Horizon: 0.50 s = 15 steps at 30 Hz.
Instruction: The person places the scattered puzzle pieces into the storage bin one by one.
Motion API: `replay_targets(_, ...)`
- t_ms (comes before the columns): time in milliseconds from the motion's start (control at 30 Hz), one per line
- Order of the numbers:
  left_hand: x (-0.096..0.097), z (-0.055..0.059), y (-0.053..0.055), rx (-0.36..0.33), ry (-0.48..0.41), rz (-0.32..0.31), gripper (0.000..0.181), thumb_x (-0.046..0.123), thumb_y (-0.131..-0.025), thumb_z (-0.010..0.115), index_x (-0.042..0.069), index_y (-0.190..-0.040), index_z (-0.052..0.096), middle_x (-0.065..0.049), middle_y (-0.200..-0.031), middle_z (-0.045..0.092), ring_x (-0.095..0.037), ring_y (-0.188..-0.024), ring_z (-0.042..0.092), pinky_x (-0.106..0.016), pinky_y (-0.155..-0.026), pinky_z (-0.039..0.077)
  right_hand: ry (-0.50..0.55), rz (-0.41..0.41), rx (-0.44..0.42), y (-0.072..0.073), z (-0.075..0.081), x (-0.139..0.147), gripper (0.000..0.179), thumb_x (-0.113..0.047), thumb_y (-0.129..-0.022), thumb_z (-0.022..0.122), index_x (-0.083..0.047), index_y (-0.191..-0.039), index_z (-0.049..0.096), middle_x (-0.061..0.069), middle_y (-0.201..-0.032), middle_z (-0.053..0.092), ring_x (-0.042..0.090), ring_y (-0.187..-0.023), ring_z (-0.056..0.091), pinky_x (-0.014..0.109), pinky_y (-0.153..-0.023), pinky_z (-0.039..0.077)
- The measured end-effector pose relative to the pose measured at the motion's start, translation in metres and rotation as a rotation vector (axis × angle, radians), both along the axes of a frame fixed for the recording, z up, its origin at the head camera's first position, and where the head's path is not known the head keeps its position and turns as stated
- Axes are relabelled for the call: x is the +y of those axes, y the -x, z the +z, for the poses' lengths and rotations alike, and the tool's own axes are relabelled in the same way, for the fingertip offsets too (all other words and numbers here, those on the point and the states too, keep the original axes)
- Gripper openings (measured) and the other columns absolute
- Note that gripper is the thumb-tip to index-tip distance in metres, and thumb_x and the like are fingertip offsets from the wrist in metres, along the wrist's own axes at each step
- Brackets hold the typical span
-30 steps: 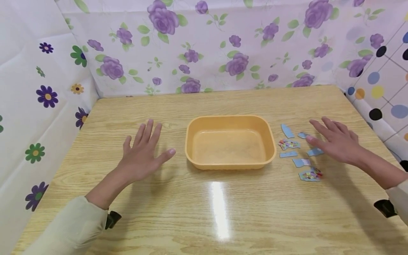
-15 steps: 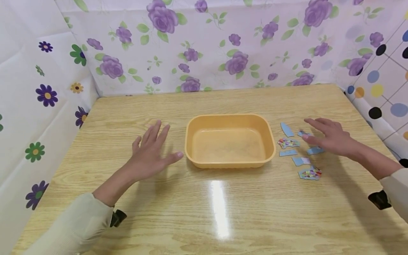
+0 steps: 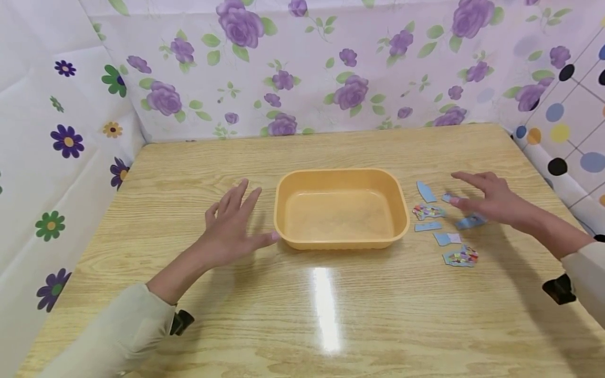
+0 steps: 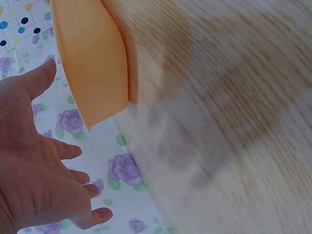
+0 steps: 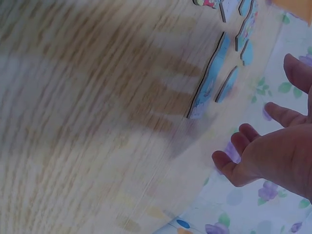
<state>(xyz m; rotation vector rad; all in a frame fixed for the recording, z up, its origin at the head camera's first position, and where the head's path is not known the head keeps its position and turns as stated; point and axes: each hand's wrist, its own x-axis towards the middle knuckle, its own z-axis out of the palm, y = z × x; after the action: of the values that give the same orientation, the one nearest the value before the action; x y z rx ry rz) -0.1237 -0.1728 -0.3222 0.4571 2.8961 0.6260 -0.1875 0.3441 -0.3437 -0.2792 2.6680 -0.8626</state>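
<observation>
An orange-yellow plastic tray (image 3: 340,245) stands in the middle of the wooden table with nothing inside. My left hand (image 3: 229,233) hovers at its left side, fingers spread, the thumb tip right by the tray's near left corner in the head view. In the left wrist view that hand (image 4: 44,170) is empty beside the tray's wall (image 4: 95,63). Over the right part of the table, my right hand (image 3: 498,202) hangs with loosely bent fingers and holds nothing. Below and beside it lie several flat blue puzzle pieces, among them a long one (image 5: 209,78) and a multicoloured one (image 3: 427,211).
The wooden table (image 3: 227,325) reaches back to a wall covering (image 3: 312,68) with purple flowers. Patterned sheets also line the left and right sides. Dark wrist-camera mounts (image 3: 181,322) sit at both sleeves.
My left hand has moved right, toward the tray, its thumb now close to the corner. The right hand has shifted slightly left over the puzzle pieces. Tray and pieces have stayed put.
</observation>
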Motion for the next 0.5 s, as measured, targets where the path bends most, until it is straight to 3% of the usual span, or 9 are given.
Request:
replay_targets(233, 0.007, -0.002, 0.002, -0.004, -0.053, -0.007, 0.101, 0.057, -0.081, 0.07, 0.014, -0.155, 0.016, -0.012, -0.161, -0.002, -0.038, -0.144, 0.002, -0.064, -0.108, 0.004, -0.006, -0.012, 0.0, 0.004, 0.001, 0.001, 0.077, -0.038, -0.096, 0.059, -0.011, -0.155, 0.018, 0.038, -0.143, 0.014, 0.056, -0.127, 0.017, 0.068, -0.087, 0.032)
replay_targets(500, 0.016, -0.004, 0.005, -0.024, -0.15, -0.009, 0.098, 0.05, -0.078, 0.076, 0.015, -0.153, 0.024, -0.014, -0.159, 0.007, -0.038, -0.142, 0.007, -0.065, -0.103, 0.014, 0.017, -0.016, -0.01, 0.01, -0.005, 0.003, 0.076, -0.037, -0.096, 0.06, -0.012, -0.155, 0.018, 0.034, -0.143, 0.016, 0.054, -0.126, 0.022, 0.066, -0.087, 0.035)
